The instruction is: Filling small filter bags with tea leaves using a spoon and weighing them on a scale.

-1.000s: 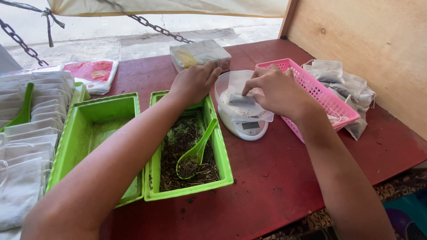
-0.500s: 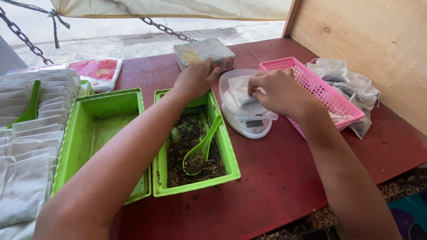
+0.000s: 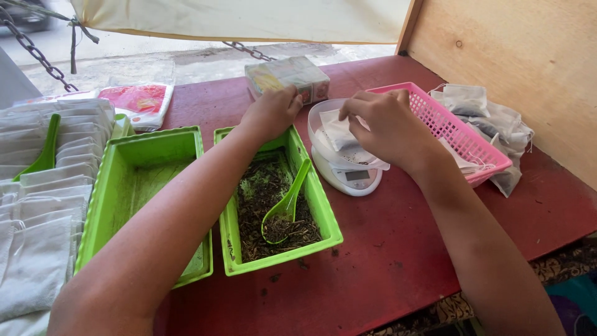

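Lifted slightly since before, the right hand (image 3: 388, 124) pinches a white filter sachet (image 3: 339, 132) over the scale bowl (image 3: 323, 146), left hand (image 3: 272, 112) resting loosely curled just left.

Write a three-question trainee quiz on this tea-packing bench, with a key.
1. True or false: the green scoop lies in the tray of dried leaves.
2. What does the right hand pinch over the kitchen scale? A) a spoon B) a white filter bag C) a chain
3. Which tray does the left hand rest on: the one with leaves or the nearly empty green tray?

Key
1. True; its bowl sits in the leaves.
2. B.
3. The one with leaves, at its far rim.
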